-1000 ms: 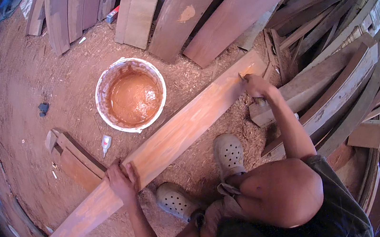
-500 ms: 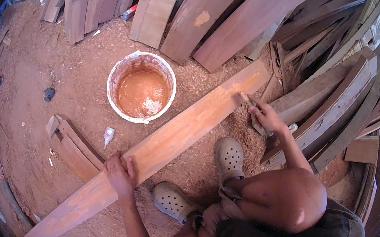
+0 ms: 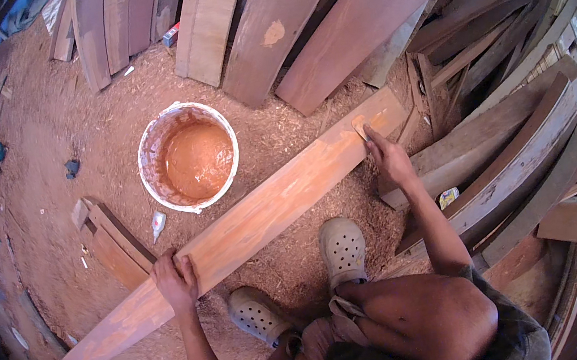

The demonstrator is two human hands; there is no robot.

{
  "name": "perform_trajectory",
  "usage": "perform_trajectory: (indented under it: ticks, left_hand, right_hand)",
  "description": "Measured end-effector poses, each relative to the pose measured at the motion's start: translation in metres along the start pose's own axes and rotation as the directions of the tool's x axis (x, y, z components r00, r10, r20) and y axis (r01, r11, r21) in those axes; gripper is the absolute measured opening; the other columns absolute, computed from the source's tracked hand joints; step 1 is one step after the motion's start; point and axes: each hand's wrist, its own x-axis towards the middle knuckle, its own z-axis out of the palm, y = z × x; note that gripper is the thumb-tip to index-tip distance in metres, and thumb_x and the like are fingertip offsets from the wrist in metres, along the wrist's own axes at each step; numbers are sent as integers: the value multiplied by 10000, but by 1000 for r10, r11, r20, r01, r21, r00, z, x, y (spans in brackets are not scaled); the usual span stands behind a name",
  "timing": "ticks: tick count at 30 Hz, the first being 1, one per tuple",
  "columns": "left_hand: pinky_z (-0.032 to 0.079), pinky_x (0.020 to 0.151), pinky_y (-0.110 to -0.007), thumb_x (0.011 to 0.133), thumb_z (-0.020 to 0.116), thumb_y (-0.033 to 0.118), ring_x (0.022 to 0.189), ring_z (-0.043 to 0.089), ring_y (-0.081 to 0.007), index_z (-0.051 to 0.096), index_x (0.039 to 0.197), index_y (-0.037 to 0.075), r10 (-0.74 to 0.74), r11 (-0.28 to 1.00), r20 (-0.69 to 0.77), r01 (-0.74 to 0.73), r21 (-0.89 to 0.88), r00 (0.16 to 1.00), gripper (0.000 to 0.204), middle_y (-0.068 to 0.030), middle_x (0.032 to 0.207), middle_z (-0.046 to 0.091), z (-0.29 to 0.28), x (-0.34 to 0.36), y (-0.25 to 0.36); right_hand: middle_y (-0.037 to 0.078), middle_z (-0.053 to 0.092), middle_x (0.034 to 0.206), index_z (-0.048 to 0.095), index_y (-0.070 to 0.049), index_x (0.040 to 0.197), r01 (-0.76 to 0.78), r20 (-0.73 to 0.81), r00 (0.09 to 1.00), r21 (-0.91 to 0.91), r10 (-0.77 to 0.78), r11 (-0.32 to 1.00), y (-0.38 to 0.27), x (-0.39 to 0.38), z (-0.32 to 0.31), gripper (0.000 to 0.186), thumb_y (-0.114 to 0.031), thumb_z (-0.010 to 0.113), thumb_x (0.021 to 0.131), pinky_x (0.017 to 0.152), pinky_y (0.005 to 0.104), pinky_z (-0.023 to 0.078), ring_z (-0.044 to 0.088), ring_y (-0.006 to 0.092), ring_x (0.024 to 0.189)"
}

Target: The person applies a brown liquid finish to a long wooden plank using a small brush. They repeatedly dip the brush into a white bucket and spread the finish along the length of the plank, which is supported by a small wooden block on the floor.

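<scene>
A long wooden board (image 3: 283, 191), smeared with orange-brown paste, slants from lower left to upper right in front of me. My left hand (image 3: 176, 281) lies across it left of the middle and steadies it, fingers bent towards its far edge. Close to the board's right end, my right hand (image 3: 390, 158) grips a small flat spreading tool (image 3: 359, 125). Its orange-coated end touches the board; whether it is a brush or a putty knife I cannot tell. Beyond the board stands a white bucket (image 3: 144, 171) with orange-brown paste inside.
Several wide planks (image 3: 200, 31) lean at the back, and curved timbers (image 3: 506, 173) are piled on the right. A small white bottle (image 3: 158, 225) and a short wooden piece (image 3: 116, 246) lie beyond the board. My clogs (image 3: 343, 249) rest on the sawdust-covered ground.
My right hand has moved slightly up and left, and the tool's end now lies flatter against the board. The left hand stays on the board. The whole view has shifted a little.
</scene>
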Motion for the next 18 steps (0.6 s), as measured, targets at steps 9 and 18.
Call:
perform_trajectory:
  ticks: [9,18]
  left_hand:
    - [399,923,-466,940,566,247,964,573,-389,621,1069,-13,-70,997,32,70,-17,997,295,-195,984,639,4,1,5]
    - [402,919,-474,958,537,268,965,565,-397,628,1076,-14,-18,1000,-12,18,-20,1000,318,-204,990,641,5,-1,0]
  right_hand:
    - [284,653,1078,569,-117,1361,-21,-35,999,53,23,998,9,16,-18,396,-255,539,991,874,494,510,642,441,1008]
    - [309,647,1029,556,-89,1365,-18,-59,998,83,23,996,18,32,-32,398,-227,530,992,853,508,513,642,460,973]
